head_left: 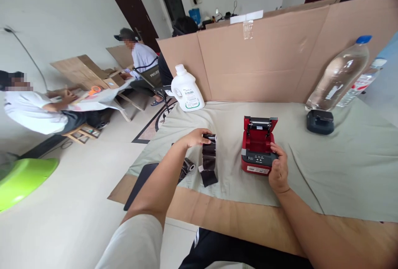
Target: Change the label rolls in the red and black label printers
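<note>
1. L hand (pixel 195 137): grip clamped on a dark ribbon roll (pixel 209 138), held just above the bench (pixel 217 215); a dark strip (pixel 209 165) hangs from it w/ its end on the grey cloth (pixel 342 169).
2. R hand (pixel 279 168): fingers curled round the front right corner of the red printer (pixel 257 149), lid up.
3. Printer sits just right of the roll.
4. White jug (pixel 185 88) far beyond L hand; clear bottle (pixel 340 74) and black device (pixel 320 121) beyond R hand.
</note>
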A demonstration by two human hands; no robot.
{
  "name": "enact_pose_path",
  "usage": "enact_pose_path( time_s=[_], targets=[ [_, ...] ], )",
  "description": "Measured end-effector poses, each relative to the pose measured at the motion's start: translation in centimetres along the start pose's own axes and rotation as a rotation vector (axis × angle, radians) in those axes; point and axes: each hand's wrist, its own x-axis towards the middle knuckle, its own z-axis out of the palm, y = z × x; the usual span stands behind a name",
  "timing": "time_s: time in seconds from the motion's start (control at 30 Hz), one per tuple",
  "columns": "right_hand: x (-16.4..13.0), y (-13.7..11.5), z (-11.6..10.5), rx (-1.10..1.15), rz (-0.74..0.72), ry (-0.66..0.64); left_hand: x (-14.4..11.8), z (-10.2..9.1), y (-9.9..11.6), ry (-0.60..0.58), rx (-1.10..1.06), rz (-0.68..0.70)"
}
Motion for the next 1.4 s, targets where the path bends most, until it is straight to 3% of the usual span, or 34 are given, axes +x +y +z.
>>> enact_pose_path(
  time_s=[0.13,0.23,0.37,0.47,0.6,0.73,0.8,0.83,0.93,1.0,1.07,1.13,1.23,1.3,1.4],
  targets=[
    [0.0,-0.1,0.2,0.021,0.004,0.03,0.2,-1.2,-4.4,0.067,0.429,-0.114],
    [0.0,-0.2,0.2,0.017,-0.002,0.025,-0.4,-2.2,-5.8,0.145,0.495,-0.113],
    [0.0,-0.1,0.1,0.013,0.001,0.017,-2.0,-5.2,-6.6,0.328,0.625,-0.179],
    [-0.2,0.3,0.1,0.014,0.03,0.007,-3.3,-6.5,-7.6,0.319,0.685,-0.264],
    [-0.2,0.5,0.1,0.015,0.024,0.004,-4.2,-6.1,-8.7,0.306,0.709,-0.322],
    [0.0,0.0,0.0,-0.009,-0.017,0.008,-4.8,-6.3,-6.6,0.315,0.686,-0.291],
    [0.1,-0.3,-0.1,-0.028,-0.013,-0.002,-5.4,-6.4,-3.8,0.236,0.545,-0.202],
    [0.2,-0.4,-0.1,-0.035,-0.006,-0.007,-5.9,-6.2,-2.0,0.143,0.403,-0.131],
    [0.3,-0.6,-0.2,-0.039,0.016,-0.023,-7.3,-3.7,4.0,-0.328,-0.041,0.066],
    [0.3,-0.6,-0.3,-0.034,0.027,-0.028,-7.7,-0.8,7.5,-0.617,-0.129,0.166],
    [0.3,-0.5,-0.3,-0.03,0.042,-0.03,-6.8,2.6,10.0,-0.758,-0.174,0.256],
    [0.3,-0.3,-0.4,-0.042,0.054,-0.029,-4.7,5.8,11.5,-0.7,-0.167,0.343],
    [0.4,-0.3,-0.8,-0.105,0.017,-0.019,-0.4,9.5,12.6,-0.408,0.062,0.393],
    [0.6,-0.5,-1.0,-0.17,-0.057,-0.004,2.2,11.1,13.1,-0.266,0.341,0.336],
    [1.1,-1.2,-1.4,-0.268,-0.188,-0.019,4.4,12.9,13.7,-0.175,0.725,0.217]
  ],
)
